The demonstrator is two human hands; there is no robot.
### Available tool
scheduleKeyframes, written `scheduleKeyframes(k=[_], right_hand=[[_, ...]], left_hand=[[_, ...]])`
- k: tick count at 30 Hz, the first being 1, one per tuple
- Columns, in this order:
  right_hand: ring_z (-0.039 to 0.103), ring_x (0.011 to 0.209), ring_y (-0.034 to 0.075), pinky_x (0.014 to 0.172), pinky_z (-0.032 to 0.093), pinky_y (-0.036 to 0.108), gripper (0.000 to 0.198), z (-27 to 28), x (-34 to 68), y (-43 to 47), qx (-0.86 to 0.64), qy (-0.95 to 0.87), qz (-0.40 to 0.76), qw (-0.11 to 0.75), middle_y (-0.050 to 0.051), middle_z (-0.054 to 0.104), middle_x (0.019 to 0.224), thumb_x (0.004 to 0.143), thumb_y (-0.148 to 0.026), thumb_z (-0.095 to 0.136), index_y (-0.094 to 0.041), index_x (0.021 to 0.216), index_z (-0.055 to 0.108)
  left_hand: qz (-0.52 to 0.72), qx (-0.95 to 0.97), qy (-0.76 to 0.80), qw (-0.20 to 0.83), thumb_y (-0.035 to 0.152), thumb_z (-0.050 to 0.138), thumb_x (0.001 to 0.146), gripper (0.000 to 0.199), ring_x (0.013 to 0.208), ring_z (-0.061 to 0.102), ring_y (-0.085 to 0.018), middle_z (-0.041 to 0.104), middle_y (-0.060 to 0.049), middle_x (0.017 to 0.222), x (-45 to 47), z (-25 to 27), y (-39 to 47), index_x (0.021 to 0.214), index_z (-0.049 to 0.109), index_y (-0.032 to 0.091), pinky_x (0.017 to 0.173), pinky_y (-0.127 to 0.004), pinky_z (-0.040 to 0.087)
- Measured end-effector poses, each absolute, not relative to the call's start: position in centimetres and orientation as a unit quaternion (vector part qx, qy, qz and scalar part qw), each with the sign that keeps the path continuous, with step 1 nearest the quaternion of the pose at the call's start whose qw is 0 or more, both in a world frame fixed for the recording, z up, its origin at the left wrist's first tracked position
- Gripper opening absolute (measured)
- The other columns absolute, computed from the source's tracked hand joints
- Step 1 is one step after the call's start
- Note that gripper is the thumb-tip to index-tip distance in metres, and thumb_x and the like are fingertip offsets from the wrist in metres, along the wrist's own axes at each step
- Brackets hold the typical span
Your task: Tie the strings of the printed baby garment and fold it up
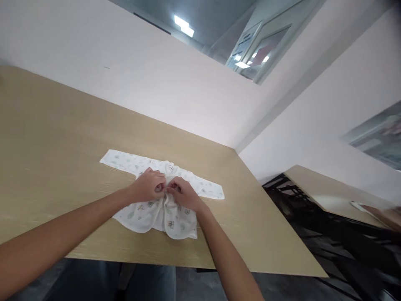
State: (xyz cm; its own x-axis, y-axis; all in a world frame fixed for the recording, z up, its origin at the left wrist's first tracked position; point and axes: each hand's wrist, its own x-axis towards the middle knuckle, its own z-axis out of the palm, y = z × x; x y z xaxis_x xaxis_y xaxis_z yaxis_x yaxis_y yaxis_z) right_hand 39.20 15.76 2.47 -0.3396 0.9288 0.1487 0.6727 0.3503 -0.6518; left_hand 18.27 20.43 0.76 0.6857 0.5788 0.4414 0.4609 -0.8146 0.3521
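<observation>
A small white baby shirt (163,196) with a faint printed pattern lies flat near the middle of the wooden tabletop (56,146), its two long sleeves stretched out to either side and its hem toward the person. Both hands meet at the front opening, just below the collar: the left hand (149,185) is curled with fingertips pressed together on one edge of the cloth, and the right hand (183,193) pinches the facing edge, the two touching each other at the centre seam. It looks like a fastening is being closed there; to do that well, the two edges should be lined up square before pressing, with the cloth beneath kept smooth so the front does not pucker, as it already bunches a little below the hands. Whether the closure is a snap, a button or a tie cannot be told, since the fingers cover it. One round fastener or print shows at the collar, too small to make out. At the far right a second tabletop (316,188) is cut off, with a blurred shape at its edge.
</observation>
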Motion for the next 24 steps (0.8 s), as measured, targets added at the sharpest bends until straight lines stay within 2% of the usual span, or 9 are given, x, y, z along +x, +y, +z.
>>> scheduleKeyframes(k=[6,11,16,24], right_hand=[[0.054,0.067,0.013,0.062,0.041,0.025,0.014,2.6,38.6,16.1,-0.55,-0.742,0.275,0.267,-0.001,0.061,0.076,0.092,-0.025,0.059,-0.02,0.079,0.057],[0.055,0.074,0.013,0.076,0.043,0.028,0.017,2.2,38.1,16.4,-0.543,-0.769,0.197,0.273,-0.003,0.062,0.074,0.086,-0.017,0.068,-0.02,0.073,0.057],[0.058,0.081,0.014,0.081,0.042,0.028,0.015,2.0,38.5,16.3,-0.536,-0.772,0.179,0.29,-0.004,0.065,0.08,0.086,-0.023,0.075,-0.021,0.078,0.062],[0.058,0.079,0.013,0.075,0.041,0.025,0.012,2.0,38.8,16.2,-0.516,-0.789,0.173,0.285,-0.004,0.065,0.078,0.088,-0.021,0.072,-0.02,0.079,0.064]], left_hand=[[0.298,0.898,0.306,0.108,0.017,0.055,0.077,0.007,0.07,0.051,-0.018,0.058,0.0,0.072,18.4,0.8,20.5,0.071,0.052,0.019,0.072,-0.033,0.032],[0.271,0.897,0.334,0.105,0.019,0.053,0.079,0.009,0.07,0.051,-0.02,0.057,-0.001,0.073,18.3,0.3,20.6,0.07,0.051,0.02,0.068,-0.032,0.031],[0.263,0.894,0.342,0.125,0.022,0.053,0.082,0.012,0.067,0.049,-0.019,0.055,0.0,0.071,18.3,0.2,20.8,0.071,0.051,0.02,0.066,-0.031,0.031],[0.259,0.896,0.331,0.147,0.026,0.05,0.09,0.014,0.071,0.05,-0.018,0.06,0.001,0.075,18.2,0.8,20.4,0.079,0.056,0.021,0.067,-0.03,0.032]])
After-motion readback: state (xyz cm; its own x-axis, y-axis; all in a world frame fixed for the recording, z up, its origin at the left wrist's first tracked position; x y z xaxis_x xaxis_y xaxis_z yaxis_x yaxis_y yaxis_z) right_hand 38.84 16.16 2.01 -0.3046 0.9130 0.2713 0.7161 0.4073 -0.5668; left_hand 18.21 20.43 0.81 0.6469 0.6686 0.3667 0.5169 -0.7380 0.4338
